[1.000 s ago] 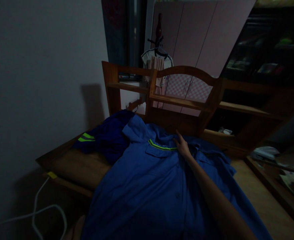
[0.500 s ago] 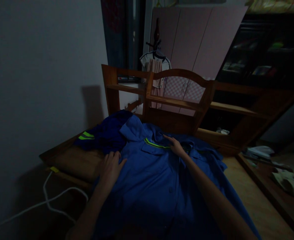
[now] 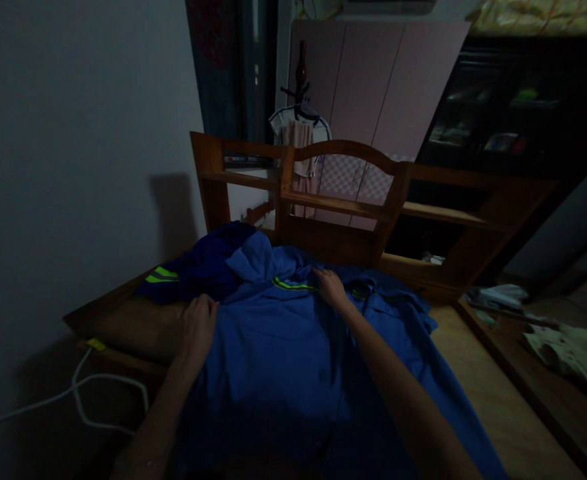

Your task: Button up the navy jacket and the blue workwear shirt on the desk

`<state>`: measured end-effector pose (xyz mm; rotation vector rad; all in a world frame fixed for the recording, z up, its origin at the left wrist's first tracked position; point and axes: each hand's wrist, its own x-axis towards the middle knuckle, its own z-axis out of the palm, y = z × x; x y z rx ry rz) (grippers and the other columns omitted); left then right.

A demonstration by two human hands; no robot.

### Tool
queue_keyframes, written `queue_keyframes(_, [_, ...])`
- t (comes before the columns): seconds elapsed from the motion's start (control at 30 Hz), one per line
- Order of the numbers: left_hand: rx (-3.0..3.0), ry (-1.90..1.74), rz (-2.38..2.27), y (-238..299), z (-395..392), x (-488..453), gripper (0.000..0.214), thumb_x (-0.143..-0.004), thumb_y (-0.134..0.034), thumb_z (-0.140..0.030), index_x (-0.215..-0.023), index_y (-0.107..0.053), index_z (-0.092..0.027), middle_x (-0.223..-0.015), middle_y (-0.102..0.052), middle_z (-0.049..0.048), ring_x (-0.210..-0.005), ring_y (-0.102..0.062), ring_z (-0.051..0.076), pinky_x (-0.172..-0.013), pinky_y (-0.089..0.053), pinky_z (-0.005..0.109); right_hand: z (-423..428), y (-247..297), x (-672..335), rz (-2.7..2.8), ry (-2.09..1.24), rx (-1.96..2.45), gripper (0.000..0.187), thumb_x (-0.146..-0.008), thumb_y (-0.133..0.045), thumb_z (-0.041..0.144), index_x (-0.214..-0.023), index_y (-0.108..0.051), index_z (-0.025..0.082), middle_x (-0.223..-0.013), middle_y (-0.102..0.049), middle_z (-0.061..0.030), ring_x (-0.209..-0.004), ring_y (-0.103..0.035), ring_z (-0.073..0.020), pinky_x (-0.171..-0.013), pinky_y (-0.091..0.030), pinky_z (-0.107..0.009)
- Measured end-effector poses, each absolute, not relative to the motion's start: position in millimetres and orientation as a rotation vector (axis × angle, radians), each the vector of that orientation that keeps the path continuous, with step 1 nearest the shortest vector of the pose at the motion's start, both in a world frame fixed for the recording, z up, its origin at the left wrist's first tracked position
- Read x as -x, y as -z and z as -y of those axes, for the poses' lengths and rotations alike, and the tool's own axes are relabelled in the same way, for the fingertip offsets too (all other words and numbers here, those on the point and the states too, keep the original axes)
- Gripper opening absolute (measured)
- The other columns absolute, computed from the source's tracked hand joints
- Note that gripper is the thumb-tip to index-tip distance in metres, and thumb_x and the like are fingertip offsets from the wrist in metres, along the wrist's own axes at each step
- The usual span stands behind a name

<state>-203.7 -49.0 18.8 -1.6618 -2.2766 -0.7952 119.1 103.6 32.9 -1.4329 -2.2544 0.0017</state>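
Observation:
A blue work shirt with a yellow-green reflective stripe across the chest lies spread out, its buttoned front facing up. My left hand is closed on the shirt's left edge, below the sleeve; the cloth between the fingers is mostly hidden. Near the stripe and collar, my right hand pinches the cloth beside the front opening. Folds run across the chest between both hands. A darker blue garment with a wide yellow-green band lies bunched beyond my left hand, touching the shirt's sleeve.
A wooden headboard with shelves stands behind the shirt. On the left are a pale wall and a white cord. Pale wooden boards show at right, with light-coloured cloth beyond the bed rail.
Both hands have gone from spread fingers to gripping the shirt. The chest cloth is drawn into new folds, and the left edge has shifted. The view has turned slightly right.

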Motion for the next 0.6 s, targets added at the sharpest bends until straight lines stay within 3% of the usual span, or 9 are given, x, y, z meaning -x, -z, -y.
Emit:
queue_keyframes(0.2, [1.675,1.087,2.051,-78,57,133,0.027,-0.091,-0.036,-0.032,-0.095,-0.057,-0.016,-0.094,-0.059,0.0101,-0.09,-0.054,0.024,-0.082,-0.036,0.035,-84,-46,-123,2.218,0.128,1.615,0.042,-0.088,-0.041,0.018,-0.128,-0.051,0.021,-0.094,-0.067,-0.0137,-0.094,-0.061,-0.0246,-0.087,-0.039,-0.035])
queue_keyframes(0.3, [2.089,1.282,1.805,-99,32,63,0.025,-0.091,-0.036,-0.031,-0.094,-0.057,-0.016,-0.092,-0.06,0.0088,-0.084,-0.056,0.019,-0.079,-0.038,0.03,-81,-60,-135,2.123,0.185,1.706,0.04,-0.092,-0.036,0.026,-0.129,-0.048,0.022,-0.094,-0.068,-0.0133,-0.088,-0.063,-0.0242,-0.079,-0.041,-0.032])
queue_keyframes(0.47, [2.85,1.225,1.489,-64,-39,-21,0.028,-0.08,-0.056,-0.037,-0.099,-0.059,-0.017,-0.09,-0.062,0.0076,-0.081,-0.058,0.019,-0.072,-0.041,0.028,-74,-81,-192,1.968,0.237,1.801,0.036,-0.093,-0.033,0.035,-0.112,-0.06,0.021,-0.092,-0.068,-0.0134,-0.087,-0.063,-0.0254,-0.075,-0.04,-0.031])
queue_keyframes(0.6, [2.927,1.313,1.61,-21,-82,-43,0.043,-0.077,-0.059,-0.043,-0.111,-0.055,-0.017,-0.085,-0.062,0.0052,-0.081,-0.058,0.019,-0.073,-0.042,0.029,-60,-78,-248,1.913,0.207,1.782,0.031,-0.091,-0.039,0.036,-0.103,-0.064,0.023,-0.086,-0.07,-0.0088,-0.083,-0.065,-0.0238,-0.073,-0.041,-0.029])
